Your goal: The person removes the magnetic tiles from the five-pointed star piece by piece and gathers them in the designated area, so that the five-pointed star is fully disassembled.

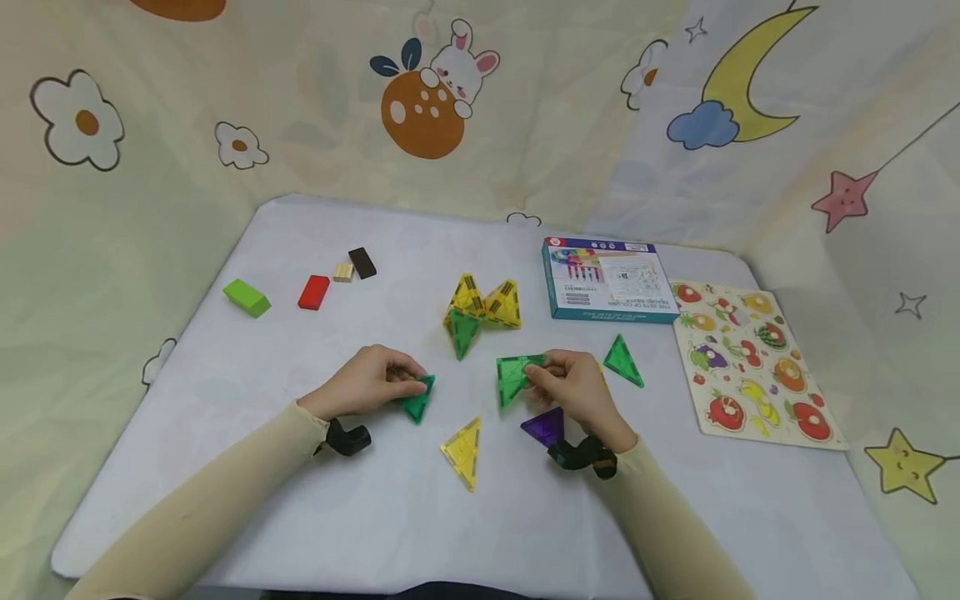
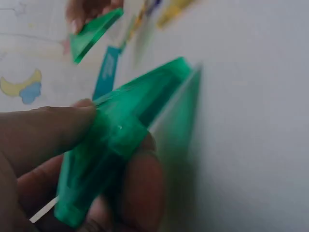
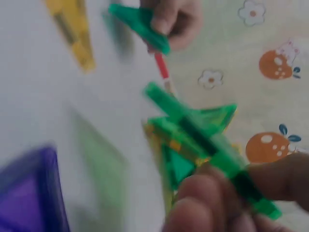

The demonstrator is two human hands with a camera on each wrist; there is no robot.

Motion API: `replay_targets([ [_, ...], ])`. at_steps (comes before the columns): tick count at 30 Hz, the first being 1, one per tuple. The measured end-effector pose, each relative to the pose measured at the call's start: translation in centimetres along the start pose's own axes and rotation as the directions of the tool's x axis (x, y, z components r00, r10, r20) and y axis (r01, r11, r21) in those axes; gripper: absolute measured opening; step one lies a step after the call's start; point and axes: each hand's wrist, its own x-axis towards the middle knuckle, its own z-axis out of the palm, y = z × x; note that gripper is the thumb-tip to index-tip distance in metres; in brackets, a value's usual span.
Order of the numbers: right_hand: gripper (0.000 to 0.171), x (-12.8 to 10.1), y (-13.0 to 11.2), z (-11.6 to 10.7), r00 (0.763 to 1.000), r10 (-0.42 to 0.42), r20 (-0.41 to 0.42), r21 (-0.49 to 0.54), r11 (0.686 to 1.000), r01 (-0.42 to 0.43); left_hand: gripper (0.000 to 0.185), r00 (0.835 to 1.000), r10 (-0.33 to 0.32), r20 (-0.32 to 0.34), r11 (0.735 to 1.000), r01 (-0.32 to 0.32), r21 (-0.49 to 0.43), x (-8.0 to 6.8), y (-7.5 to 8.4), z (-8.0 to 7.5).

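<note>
item: two green triangle tiles in hand, near centre of the worktop (image 1: 225,517). my left hand (image 1: 367,382) has its grip pinched on a dark green tile (image 1: 417,400); my right hand (image 1: 573,385) has its grip closed on a lighter green tile (image 1: 513,375). risk, as i judge it: the yellow-and-green cluster (image 1: 480,307) just beyond could topple if a tile swings into it; the loose purple tile (image 1: 546,427) under my right wrist could get dragged.

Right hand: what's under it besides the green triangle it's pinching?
The right hand pinches a green triangle tile; a purple triangle tile pokes out beneath the wrist. Anything else under the palm is covered.
</note>
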Motion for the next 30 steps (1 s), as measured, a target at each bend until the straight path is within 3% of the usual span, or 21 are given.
replay_targets([
  [5, 0.022, 0.7, 0.7, -1.1, 0.992, 0.123, -0.037, -0.127, 0.984, -0.126, 0.019, 0.999, -0.008, -0.031, 0.983, 0.014, 0.186, -1.3, -1.2, -1.6],
  [12, 0.026, 1.3, 0.7, -1.7, 0.989, 0.132, -0.066, -0.241, 0.960, -0.144, 0.011, 0.999, 0.024, -0.035, 0.959, -0.013, 0.282, -0.7, -1.1, -2.8],
  [16, 0.034, 2.0, 0.9, -1.6, 0.992, 0.103, -0.072, -0.341, 0.932, -0.121, 0.013, 0.996, 0.017, -0.085, 0.971, 0.004, 0.241, 1.3, -0.8, -3.8],
  [22, 0.035, 2.7, 0.8, -1.1, 0.991, 0.064, -0.121, -0.469, 0.876, -0.114, 0.027, 0.990, 0.018, -0.141, 0.991, 0.002, 0.137, 6.3, 0.1, -4.9],
  [26, 0.030, 3.1, -0.4, -0.1, 0.992, 0.028, -0.124, -0.484, 0.871, -0.085, 0.033, 0.991, 0.052, -0.120, 0.995, -0.041, 0.093, 9.2, 0.7, -4.9],
  [30, 0.026, 3.7, -1.9, 1.7, 0.997, -0.001, -0.076, -0.467, 0.884, -0.035, 0.035, 0.993, 0.093, -0.070, 0.994, -0.088, 0.068, 11.1, 1.2, -4.9],
])
